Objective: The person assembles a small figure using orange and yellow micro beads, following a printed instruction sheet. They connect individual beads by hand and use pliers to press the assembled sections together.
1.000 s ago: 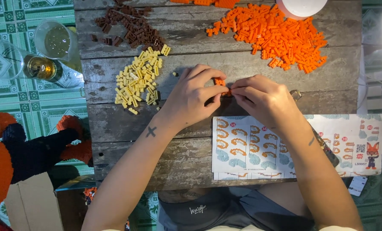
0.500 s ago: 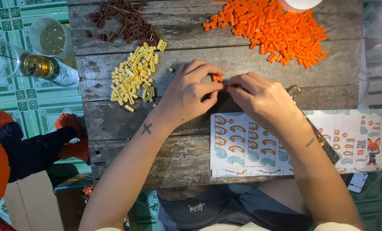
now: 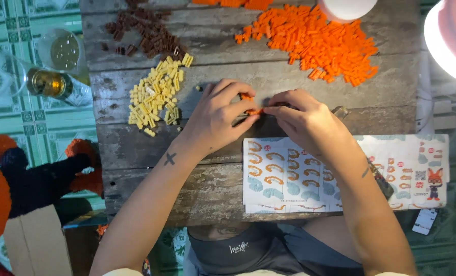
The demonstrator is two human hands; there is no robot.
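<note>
My left hand (image 3: 220,120) and my right hand (image 3: 304,120) meet at the middle of a weathered wooden table (image 3: 136,148). Both pinch a small orange brick assembly (image 3: 251,108) between their fingertips; most of it is hidden by the fingers. A large pile of orange bricks (image 3: 315,43) lies beyond the hands, to the right. To the left of my left hand sits a pile of pale yellow bricks (image 3: 156,92). Below my right hand lies a printed instruction sheet (image 3: 299,176).
A pile of dark brown bricks (image 3: 146,33) lies at the table's far left. Off the left edge stand a glass (image 3: 64,51) and a bottle (image 3: 49,83). A bright lamp (image 3: 450,38) glares at the upper right. A brick-built figure (image 3: 39,179) stands on the floor at left.
The view has drifted slightly, so the table sits a little higher in frame. Both hands stay together on the orange assembly, with only small finger shifts.
</note>
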